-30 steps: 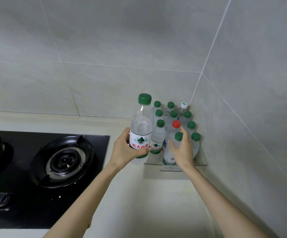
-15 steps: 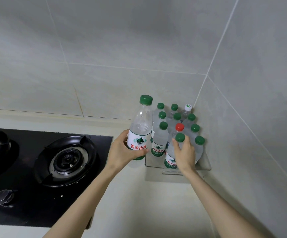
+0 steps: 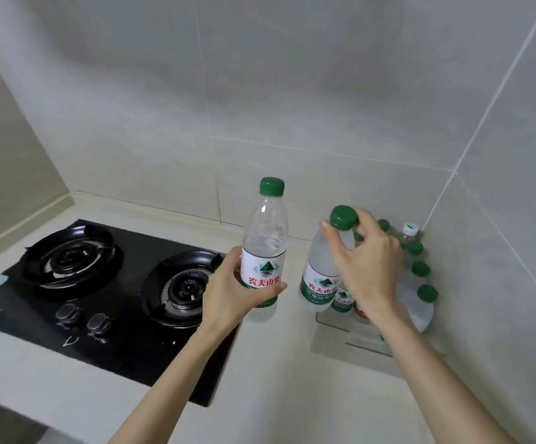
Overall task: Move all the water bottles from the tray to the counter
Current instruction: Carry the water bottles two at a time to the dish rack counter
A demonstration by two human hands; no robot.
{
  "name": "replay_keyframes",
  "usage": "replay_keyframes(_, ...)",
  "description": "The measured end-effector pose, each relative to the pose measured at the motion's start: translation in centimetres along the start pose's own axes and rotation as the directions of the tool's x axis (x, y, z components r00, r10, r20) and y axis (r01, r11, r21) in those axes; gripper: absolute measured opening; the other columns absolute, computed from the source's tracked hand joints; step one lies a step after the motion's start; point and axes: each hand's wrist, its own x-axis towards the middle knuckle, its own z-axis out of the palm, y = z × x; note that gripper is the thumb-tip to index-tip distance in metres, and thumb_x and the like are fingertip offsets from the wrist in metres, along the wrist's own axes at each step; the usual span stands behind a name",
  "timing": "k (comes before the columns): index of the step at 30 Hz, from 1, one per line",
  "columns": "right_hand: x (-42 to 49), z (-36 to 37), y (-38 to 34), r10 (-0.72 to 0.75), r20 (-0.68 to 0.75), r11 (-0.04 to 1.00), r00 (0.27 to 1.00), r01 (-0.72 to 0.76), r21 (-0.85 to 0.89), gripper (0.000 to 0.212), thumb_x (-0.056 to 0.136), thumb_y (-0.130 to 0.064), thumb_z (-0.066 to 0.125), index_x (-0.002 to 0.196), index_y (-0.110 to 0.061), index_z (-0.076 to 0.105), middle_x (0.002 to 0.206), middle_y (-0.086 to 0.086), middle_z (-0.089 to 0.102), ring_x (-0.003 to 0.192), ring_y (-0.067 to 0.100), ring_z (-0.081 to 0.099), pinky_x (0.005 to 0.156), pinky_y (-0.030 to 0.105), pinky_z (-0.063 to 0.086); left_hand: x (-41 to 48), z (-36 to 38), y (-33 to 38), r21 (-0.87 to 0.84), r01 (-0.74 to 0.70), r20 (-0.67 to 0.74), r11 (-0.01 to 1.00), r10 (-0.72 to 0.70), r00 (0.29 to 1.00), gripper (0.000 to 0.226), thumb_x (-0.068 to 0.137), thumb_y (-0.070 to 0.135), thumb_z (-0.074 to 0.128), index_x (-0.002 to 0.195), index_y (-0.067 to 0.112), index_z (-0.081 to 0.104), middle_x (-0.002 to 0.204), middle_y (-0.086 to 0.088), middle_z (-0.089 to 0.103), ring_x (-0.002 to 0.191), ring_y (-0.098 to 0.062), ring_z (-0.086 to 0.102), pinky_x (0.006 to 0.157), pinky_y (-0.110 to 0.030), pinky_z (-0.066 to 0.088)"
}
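My left hand (image 3: 231,293) grips a green-capped water bottle (image 3: 265,245) around its label and holds it upright above the counter, left of the tray. My right hand (image 3: 367,267) holds a second green-capped bottle (image 3: 321,280) by its neck and shoulder, lifted and tilted over the tray's left front. The clear tray (image 3: 350,339) sits in the counter corner. Several more green-capped bottles (image 3: 420,270) stand in it behind my right hand, plus a white-capped one (image 3: 410,230) at the back. A red label shows partly under my wrist.
A black two-burner gas hob (image 3: 106,299) with two knobs lies to the left on the pale counter (image 3: 292,395). Tiled walls close in the corner behind and to the right of the tray.
My right hand has closed on a front bottle and raised it leftward out of the cluster. The left hand's bottle has shifted a little left. The view has swung left, showing both burners.
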Motion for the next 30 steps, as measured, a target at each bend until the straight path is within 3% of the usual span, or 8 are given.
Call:
replay_keyframes(6,-4.4,3.1,-4.8,-0.03,0.309,0.988,0.951,-0.017,0.151,0.028,0.081,-0.047,0.068,0.098,-0.024,0.066,0.09,-0.012,0.073,0.096,0.011,0.068,0.075,0.035,0.053,-4.7,-7.2,-1.8,-0.015,0.065,-0.175,0.998,-0.067,0.982,0.068,0.044,0.056,0.085,0.102,0.039,0.055,0.089,0.021,0.069,0.088,-0.001,0.067,0.081,-0.041,0.057)
replay_keyframes(10,-8.0,5.5,-8.8,-0.151,0.452,0.973,0.879,0.052,0.223,0.027,0.08,-0.049,0.067,0.095,-0.026,0.065,0.083,-0.014,0.071,0.088,0.011,0.067,0.073,0.032,0.052,-8.7,-12.7,-3.9,-0.033,0.123,-0.289,0.992,-0.127,0.949,0.074,0.048,0.046,0.09,0.11,0.035,0.053,0.091,0.018,0.071,0.088,0.0,0.067,0.083,-0.038,0.057)
replay_keyframes(13,-10.9,7.2,-12.6,-0.268,0.529,0.95,0.805,0.129,0.286,0.028,0.08,-0.048,0.069,0.096,-0.025,0.065,0.068,-0.018,0.063,0.071,0.0,0.062,0.066,0.019,0.047,-11.8,-16.6,-5.4,-0.059,0.144,-0.354,0.988,-0.156,0.922,0.075,0.053,0.032,0.092,0.114,0.03,0.05,0.091,0.011,0.073,0.086,0.0,0.068,0.079,-0.032,0.058)
replay_keyframes(16,-14.3,9.4,-17.4,-0.363,0.594,0.914,0.718,0.15,0.377,0.034,0.079,-0.052,0.067,0.101,-0.026,0.064,0.082,-0.015,0.071,0.082,0.009,0.068,0.073,0.033,0.054,-15.2,-21.1,-7.3,-0.068,0.168,-0.43,0.983,-0.181,0.884,0.076,0.053,0.034,0.092,0.115,0.032,0.047,0.096,0.01,0.071,0.089,-0.002,0.068,0.077,-0.03,0.059)
replay_keyframes(21,-21.0,13.2,-26.3,-0.473,0.65,0.851,0.594,0.117,0.512,0.03,0.079,-0.048,0.069,0.101,-0.027,0.065,0.084,-0.015,0.072,0.083,0.005,0.068,0.073,0.036,0.055,-21.9,-30.1,-11.2,-0.084,0.221,-0.57,0.972,-0.228,0.789,0.08,0.045,0.046,0.089,0.113,0.039,0.047,0.094,0.013,0.071,0.088,0.001,0.068,0.08,-0.036,0.058)
replay_keyframes(26,-28.5,17.1,-35.5,-0.561,0.684,0.789,0.467,0.052,0.612,0.028,0.079,-0.045,0.07,0.1,-0.026,0.067,0.088,-0.018,0.071,0.09,0.0,0.066,0.079,0.034,0.055,-29.2,-39.0,-14.7,-0.121,0.275,-0.674,0.954,-0.282,0.682,0.081,0.044,0.043,0.09,0.112,0.038,0.047,0.098,0.01,0.072,0.092,-0.005,0.069,0.081,-0.04,0.059)
replay_keyframes(30,-35.2,19.6,-43.0,-0.649,0.671,0.726,0.359,0.028,0.687,0.028,0.078,-0.047,0.071,0.098,-0.027,0.066,0.083,-0.018,0.067,0.085,0.005,0.064,0.075,0.034,0.055,-35.6,-45.3,-17.0,-0.156,0.339,-0.777,0.928,-0.327,0.538,0.08,0.042,0.046,0.09,0.109,0.04,0.048,0.097,0.009,0.072,0.091,-0.01,0.069,0.081,-0.043,0.058)
